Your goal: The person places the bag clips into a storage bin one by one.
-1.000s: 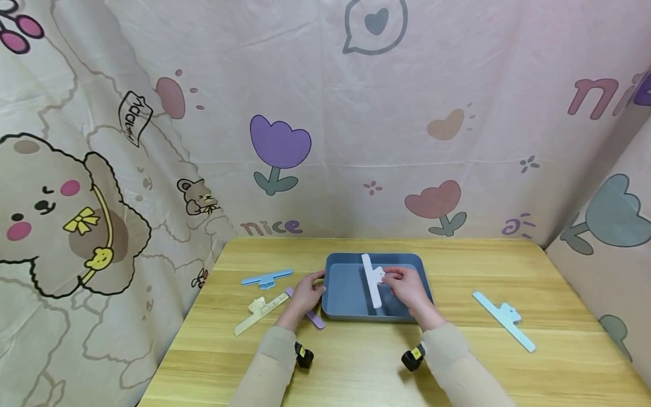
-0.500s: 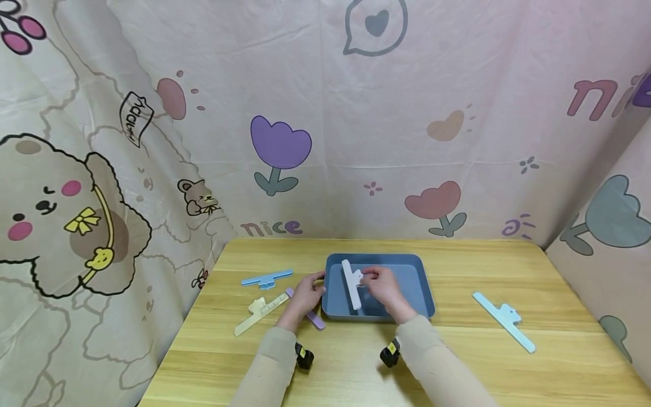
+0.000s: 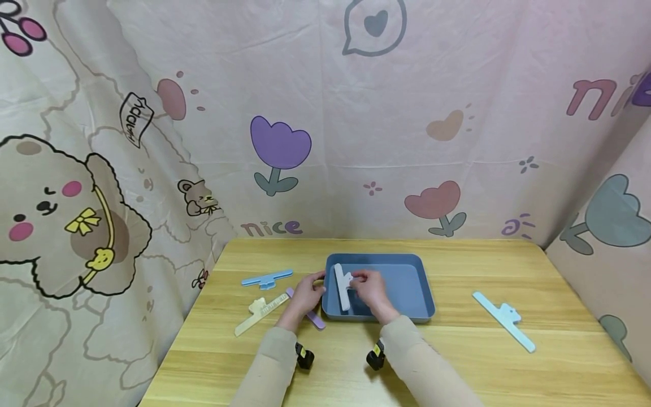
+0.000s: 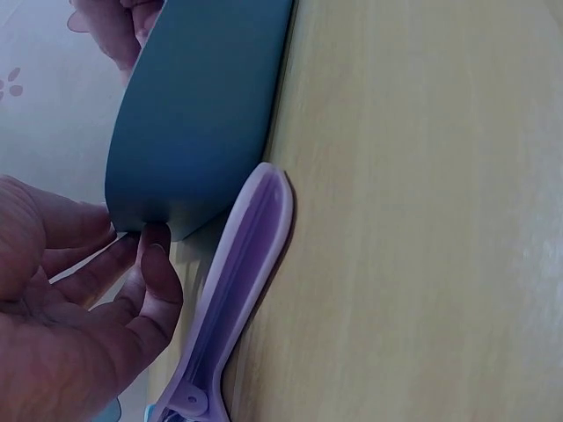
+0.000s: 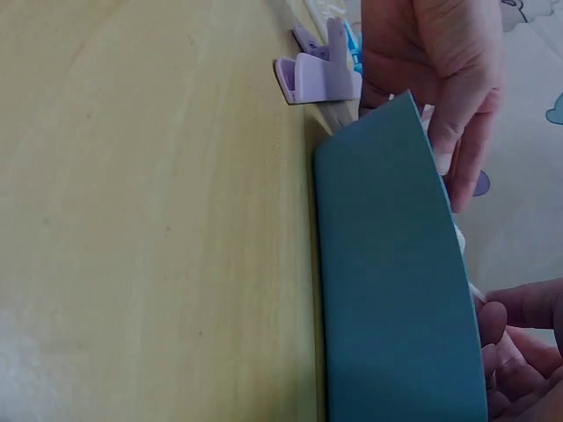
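A white long-bar bag clip [image 3: 342, 287] is inside the left part of the grey-blue tray [image 3: 407, 316]; whether it touches the tray floor I cannot tell. My right hand [image 3: 370, 289] pinches its bear-shaped handle between thumb and fingers. At the tray's left side my left hand [image 3: 306, 294] grips the rim; in the left wrist view its fingers [image 4: 160, 272] press on the outer wall. Partly under the left wrist lies a purple clip [image 3: 315, 320], also close up in the left wrist view. The tray wall hides most of the white clip in the right wrist view.
Left of the tray, a blue clip [image 3: 267, 278] and a cream clip [image 3: 261, 314] lie on the wooden table [image 3: 346, 390]. A light-blue clip [image 3: 503, 321] lies far to the right. A printed curtain [image 3: 356, 113] hangs behind the table.
My right hand has carried the white clip leftward across the tray, from near its middle to near its left wall, and it stands lower now. The left hand has not moved.
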Action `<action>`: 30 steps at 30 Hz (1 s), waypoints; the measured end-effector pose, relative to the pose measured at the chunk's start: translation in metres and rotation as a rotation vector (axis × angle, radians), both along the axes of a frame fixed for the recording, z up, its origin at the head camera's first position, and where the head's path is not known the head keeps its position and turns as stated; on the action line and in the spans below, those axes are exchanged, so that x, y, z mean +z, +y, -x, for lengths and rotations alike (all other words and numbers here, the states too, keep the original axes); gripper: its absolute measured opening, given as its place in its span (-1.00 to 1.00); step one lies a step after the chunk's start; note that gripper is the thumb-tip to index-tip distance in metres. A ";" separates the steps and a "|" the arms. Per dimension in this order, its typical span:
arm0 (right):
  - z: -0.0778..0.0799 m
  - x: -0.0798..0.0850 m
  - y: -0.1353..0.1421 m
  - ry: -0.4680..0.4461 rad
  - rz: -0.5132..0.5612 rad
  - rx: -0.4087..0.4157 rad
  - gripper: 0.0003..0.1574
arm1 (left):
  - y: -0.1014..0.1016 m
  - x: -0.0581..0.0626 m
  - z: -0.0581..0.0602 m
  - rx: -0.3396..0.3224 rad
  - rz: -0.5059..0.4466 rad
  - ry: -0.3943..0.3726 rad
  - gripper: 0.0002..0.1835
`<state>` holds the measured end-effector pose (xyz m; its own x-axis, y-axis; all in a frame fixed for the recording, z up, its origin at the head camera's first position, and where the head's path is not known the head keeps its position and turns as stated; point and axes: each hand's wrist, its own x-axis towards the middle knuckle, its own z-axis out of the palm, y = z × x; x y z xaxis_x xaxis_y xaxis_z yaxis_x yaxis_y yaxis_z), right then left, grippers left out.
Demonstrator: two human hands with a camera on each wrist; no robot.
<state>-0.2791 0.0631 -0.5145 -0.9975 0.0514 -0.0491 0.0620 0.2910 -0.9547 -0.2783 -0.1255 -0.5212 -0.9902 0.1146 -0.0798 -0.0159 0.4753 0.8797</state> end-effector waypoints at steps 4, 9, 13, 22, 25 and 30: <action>0.001 -0.002 -0.004 -0.001 -0.006 0.002 -0.71 | 0.000 0.000 -0.001 -0.008 -0.001 0.008 -0.49; 0.001 -0.003 -0.007 -0.023 -0.041 0.029 -0.73 | 0.000 -0.001 -0.001 -0.017 0.000 0.025 -0.50; 0.000 -0.004 -0.008 -0.020 -0.101 0.058 -0.77 | 0.000 -0.001 -0.001 -0.012 0.011 0.030 -0.51; -0.003 -0.007 -0.008 -0.002 -0.139 0.147 -0.68 | 0.001 -0.001 -0.002 -0.013 0.016 0.019 -0.51; -0.005 -0.003 -0.006 -0.023 -0.111 0.174 -0.63 | 0.001 -0.001 -0.002 -0.013 0.020 0.002 -0.50; -0.007 0.003 0.000 -0.073 -0.008 0.245 -0.53 | 0.000 0.000 -0.002 0.000 0.015 0.005 -0.51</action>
<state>-0.2721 0.0630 -0.5114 -0.9740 -0.1910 -0.1217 0.0570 0.3132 -0.9480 -0.2761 -0.1260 -0.5212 -0.9906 0.1132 -0.0762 -0.0113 0.4888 0.8723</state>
